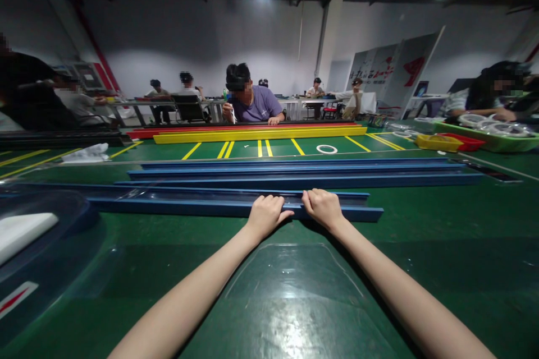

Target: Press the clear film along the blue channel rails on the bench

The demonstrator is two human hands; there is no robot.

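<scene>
A long blue plastic channel [189,207] lies across the green table in front of me. My left hand [266,215] is closed over its near wall, thumb stretched to the right. A short gap to the right, my right hand [323,207] is curled over the same wall. The fingertips of both hands are hidden inside the channel. Something clear and glossy shows in the channel's groove left of my hands; I cannot tell whether my fingers touch it. More blue channels [303,181] lie just behind, roughly parallel.
A large coil of clear plastic [90,235] stands at the left. Yellow [261,134] and red channels lie farther back, before a person in purple [263,104]. A white ring [327,149], a yellow tray [438,142] and a green basket [488,139] are to the right.
</scene>
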